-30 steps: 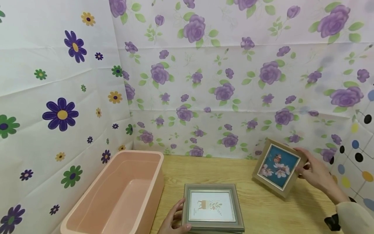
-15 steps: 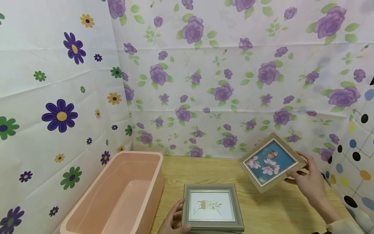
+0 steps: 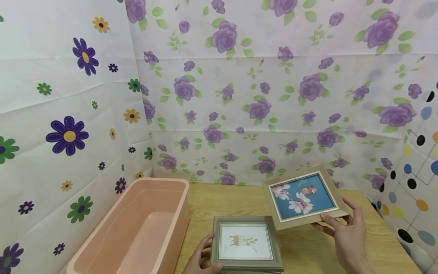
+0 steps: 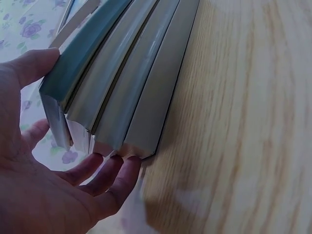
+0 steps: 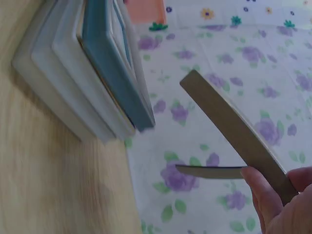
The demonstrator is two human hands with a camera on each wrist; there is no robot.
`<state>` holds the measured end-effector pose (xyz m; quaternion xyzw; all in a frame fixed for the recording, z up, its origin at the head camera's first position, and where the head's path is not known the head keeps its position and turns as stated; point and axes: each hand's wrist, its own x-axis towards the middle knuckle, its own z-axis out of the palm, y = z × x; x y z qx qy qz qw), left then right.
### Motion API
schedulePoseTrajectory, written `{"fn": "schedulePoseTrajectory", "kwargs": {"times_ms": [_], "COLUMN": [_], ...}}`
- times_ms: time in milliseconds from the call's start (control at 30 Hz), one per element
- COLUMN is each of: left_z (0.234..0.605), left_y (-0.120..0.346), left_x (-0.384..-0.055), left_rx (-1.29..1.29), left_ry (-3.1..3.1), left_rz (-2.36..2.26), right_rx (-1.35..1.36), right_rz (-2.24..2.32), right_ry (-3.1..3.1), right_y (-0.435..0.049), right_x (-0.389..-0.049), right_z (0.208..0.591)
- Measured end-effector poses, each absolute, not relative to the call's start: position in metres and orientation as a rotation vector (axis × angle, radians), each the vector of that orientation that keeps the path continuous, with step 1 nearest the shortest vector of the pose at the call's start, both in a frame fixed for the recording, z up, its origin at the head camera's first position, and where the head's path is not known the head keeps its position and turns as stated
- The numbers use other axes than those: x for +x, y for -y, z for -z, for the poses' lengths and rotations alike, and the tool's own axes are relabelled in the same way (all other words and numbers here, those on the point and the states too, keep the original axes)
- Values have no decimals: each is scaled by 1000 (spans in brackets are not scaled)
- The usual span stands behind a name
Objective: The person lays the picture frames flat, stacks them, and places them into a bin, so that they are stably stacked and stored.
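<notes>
In the head view, a stack of several picture frames [image 3: 245, 241] lies on the wooden table, the top one greenish-grey with a small printed picture. My left hand [image 3: 202, 255] holds the stack at its near left corner, fingers curled against the side; the left wrist view shows the thumb on the top frame [image 4: 80, 61] and fingertips at the lower ones. To the right, my right hand [image 3: 349, 233] pinches a tan picture frame [image 3: 272, 207] with pink blossoms on blue, tilted and raised above the table. The right wrist view shows its support leg [image 5: 209, 171] sticking out behind.
A pink plastic tub [image 3: 186, 190] stands left of the stack, with no items visible inside. The wooden table [image 3: 222, 198] runs back to a flowered cloth wall [image 3: 236, 152]. Cloth walls also rise at the left and right sides.
My right hand has brought the blossom picture frame left and towards the stack, turning it from upright to sideways. My left hand has stayed at the stack.
</notes>
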<state>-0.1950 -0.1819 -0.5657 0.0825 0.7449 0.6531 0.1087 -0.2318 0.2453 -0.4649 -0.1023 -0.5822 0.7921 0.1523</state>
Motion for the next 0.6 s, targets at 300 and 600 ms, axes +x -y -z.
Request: {"fn": "schedulePoseTrajectory", "kwargs": {"times_ms": [300, 600], "left_z": [561, 551], "left_y": [185, 188], "left_x": [-196, -196], "left_rx": [247, 297], "left_ry": [-2250, -2283], "left_rz": [-1804, -1715], "right_rx": [-536, -568], "right_rz": [-2353, -2468], "right_ry": [1528, 1408], "right_y": [-202, -185], "right_x": [-211, -192], "right_z": [464, 467]}}
